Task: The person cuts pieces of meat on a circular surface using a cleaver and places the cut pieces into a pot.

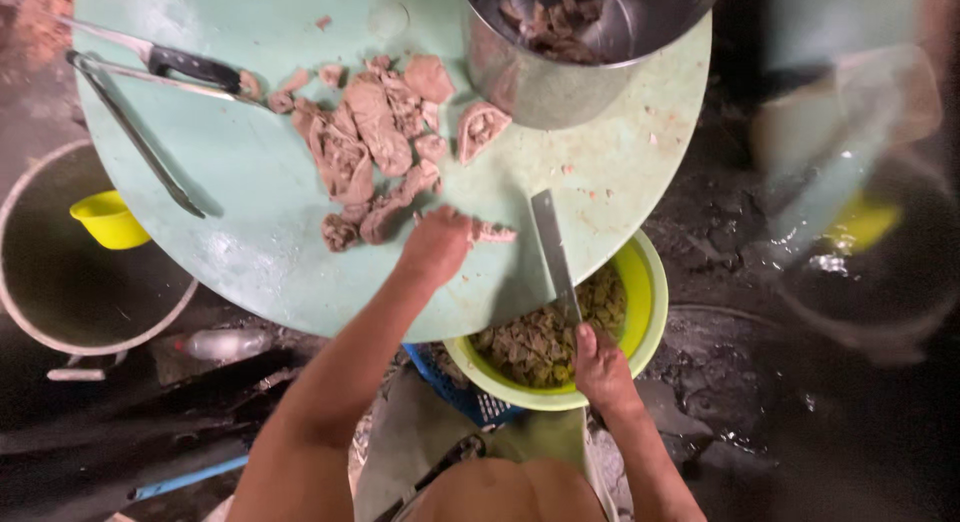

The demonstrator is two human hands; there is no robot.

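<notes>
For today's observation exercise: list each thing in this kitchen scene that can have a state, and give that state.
Knife: gripped by right hand, blade resting on board.
Meat strip: pinned under left hand.
Green bowl: holds chopped pieces.
Steel pot: partly filled.
Tongs: lying unused.

Matt, scuffed pale-green plastic board (pixel 250 222). Shiny steel pot (pixel 560 77) at far edge. Dull metal blade on knife (pixel 553 247). Wet, wrinkled grey meat (pixel 375 142) mid-board. Glossy yellow-green plastic bowl (pixel 645 282) under near edge. Bare-metal tongs (pixel 135 132) at left edge.
</notes>
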